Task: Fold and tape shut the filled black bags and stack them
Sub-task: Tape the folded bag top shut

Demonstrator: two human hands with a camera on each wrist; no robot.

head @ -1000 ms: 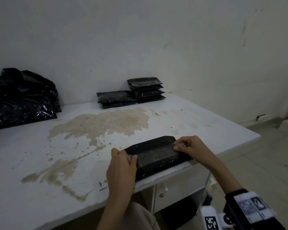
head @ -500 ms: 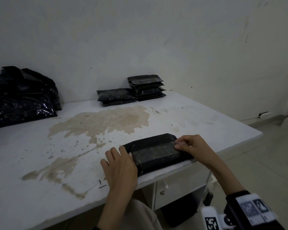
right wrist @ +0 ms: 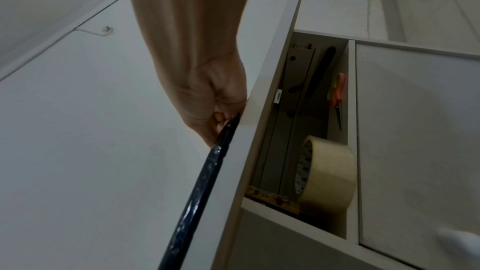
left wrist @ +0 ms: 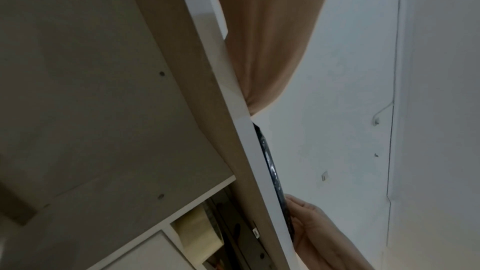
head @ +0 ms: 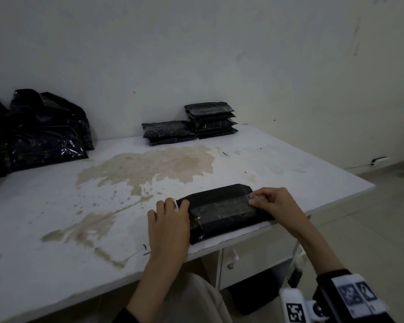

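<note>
A: Scene first, biggest down. White desk (head: 56, 224) with a brown stain fills the lower half of the head view. Loose black bags (head: 44, 131) are piled at the far left against the wall. Two stacks of taped bags (head: 189, 123) are seen at upper centre, the right stack taller.

B: And the bag being worked?

A: One folded black bag (head: 222, 210) is laid flat at the near desk edge, lower centre-right. A strip of clear tape (head: 219, 207) is run lengthwise across its fold.

B: Hands?

A: Left hand (head: 169, 220) is laid flat, fingers straight, pressed on the bag's left end; nothing is gripped. Right hand (head: 273, 202) is curled at the bag's right end, and the tape end there appears to be pinched or pressed down by its fingertips. In the right wrist view the bag's edge is shown against the curled fingers (right wrist: 221, 118).

B: Step?

A: Taping is judged nearly done; the strip is being smoothed at both ends.

B: Next?

A: Tape ends would need to be rubbed down so the fold holds, then the bag lifted and carried to the stacks at upper centre. The shorter left stack seems the likelier spot.

B: Anything else?

A: A tape roll (right wrist: 327, 174) and orange-handled scissors (right wrist: 337, 93) are seen in the open compartment under the desk, in the right wrist view.
</note>
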